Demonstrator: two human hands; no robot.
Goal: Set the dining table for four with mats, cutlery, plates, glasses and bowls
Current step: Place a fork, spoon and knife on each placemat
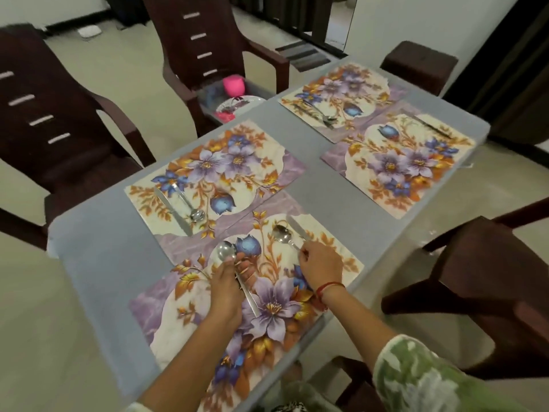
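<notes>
Four floral mats lie on the grey table [98, 251]. On the near mat [184, 331], my left hand [227, 288] grips a large spoon [225, 251] together with a knife [251, 298]. My right hand [320, 267] pinches the handle of a second spoon [280, 233], which lies next to a knife [298, 228] on the same mat. The left far mat [237, 162] carries a knife and spoon [185, 208]. The back mat [338, 84] holds cutlery [322, 115]. A knife [430, 126] lies on the right mat [401, 171].
Dark brown chairs stand around the table: two at the left [59, 120], one at the right [490, 278]. On the seat of the back-left chair sits a tray [255, 89] with a pink cup [233, 85], a plate [249, 103] and more cutlery.
</notes>
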